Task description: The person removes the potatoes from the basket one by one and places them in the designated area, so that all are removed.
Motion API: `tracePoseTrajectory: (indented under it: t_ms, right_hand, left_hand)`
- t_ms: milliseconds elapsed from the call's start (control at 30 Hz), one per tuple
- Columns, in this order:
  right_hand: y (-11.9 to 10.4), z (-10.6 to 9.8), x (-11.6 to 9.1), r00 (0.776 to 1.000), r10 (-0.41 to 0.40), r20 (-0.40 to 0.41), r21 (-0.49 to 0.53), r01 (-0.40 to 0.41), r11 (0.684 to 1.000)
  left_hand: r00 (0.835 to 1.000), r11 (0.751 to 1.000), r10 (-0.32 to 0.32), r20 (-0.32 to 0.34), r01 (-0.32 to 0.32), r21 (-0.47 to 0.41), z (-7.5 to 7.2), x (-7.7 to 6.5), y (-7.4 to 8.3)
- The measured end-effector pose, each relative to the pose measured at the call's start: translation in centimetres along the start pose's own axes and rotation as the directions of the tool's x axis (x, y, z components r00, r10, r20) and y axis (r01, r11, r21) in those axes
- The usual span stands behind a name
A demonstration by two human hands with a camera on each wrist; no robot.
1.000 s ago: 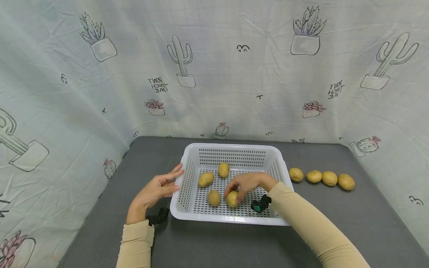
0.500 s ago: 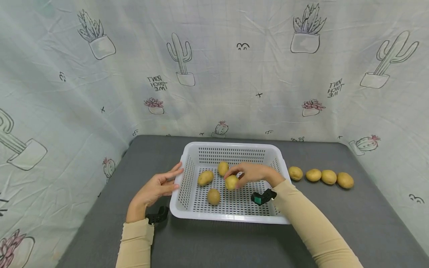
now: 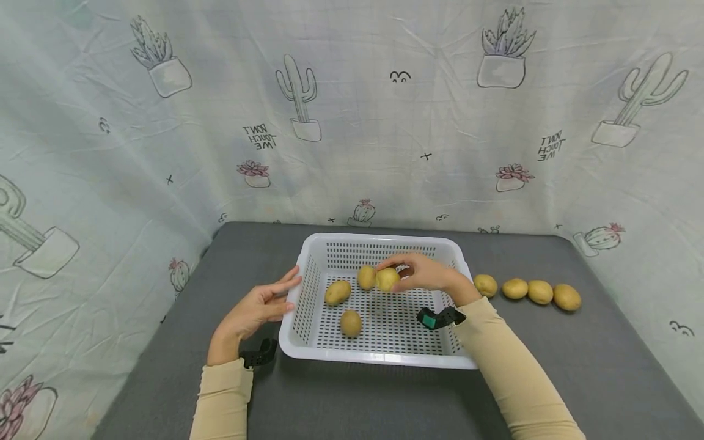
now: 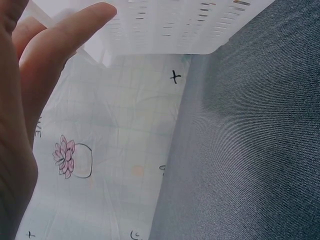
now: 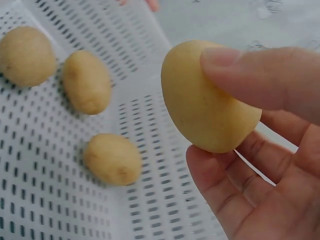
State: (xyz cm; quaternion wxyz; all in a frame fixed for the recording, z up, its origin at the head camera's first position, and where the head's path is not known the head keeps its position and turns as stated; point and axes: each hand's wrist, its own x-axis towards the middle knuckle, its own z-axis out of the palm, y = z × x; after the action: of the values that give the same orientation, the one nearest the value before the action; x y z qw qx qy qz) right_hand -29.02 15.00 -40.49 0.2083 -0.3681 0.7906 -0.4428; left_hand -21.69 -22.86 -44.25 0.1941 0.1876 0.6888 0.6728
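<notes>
A potato (image 5: 200, 100) is pinched between the thumb and fingers of my right hand (image 3: 420, 272). In the head view that hand is above the right half of a white perforated plastic basket (image 3: 379, 359). Three other potatoes lie in the basket: one at the back (image 3: 366, 277), one at the left (image 3: 338, 293) and one at the front (image 3: 351, 323). My left hand (image 3: 255, 310) touches the basket's left side with its fingers extended. The left wrist view shows a finger (image 4: 70, 35) against the outer wall; the other fingertips are partly hidden.
To the right of the basket, several potatoes (image 3: 515, 288) lie in a row on the grey table (image 3: 341, 403). A pale curtain (image 3: 352, 122) printed with cactus drawings hangs behind the table and at both sides.
My right hand has lifted the potato from the basket floor and carried it toward the back, then slightly right. The left hand keeps its place at the basket's side.
</notes>
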Motion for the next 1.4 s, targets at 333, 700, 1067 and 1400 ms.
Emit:
tracePoseTrajectory:
  t_ms: [333, 700, 1067, 1400]
  right_hand:
    - [-0.5, -0.9, -1.4, 0.988, -0.058, -0.144, 0.056, 0.067, 0.996]
    - [-1.7, -2.4, -3.7, 0.971, -0.077, -0.225, 0.111, 0.104, 0.988]
    - [-2.2, -4.7, -9.4, 0.913, -0.191, -0.36, 0.027, 0.215, 0.976]
    - [-1.0, -4.1, -13.8, 0.793, -0.117, -0.598, 0.049, 0.181, 0.982]
  left_hand:
    - [1.0, 1.0, 0.006, 0.015, -0.006, 0.001, 0.1, -0.1, 0.0]
    - [1.0, 1.0, 0.014, 0.023, -0.014, -0.009, 0.1, -0.3, -0.3]
    - [0.999, 1.0, 0.025, 0.04, -0.026, 0.003, 0.0, -0.1, -0.1]
    - [0.999, 1.0, 0.023, 0.032, -0.024, 0.007, -0.1, 0.0, -0.1]
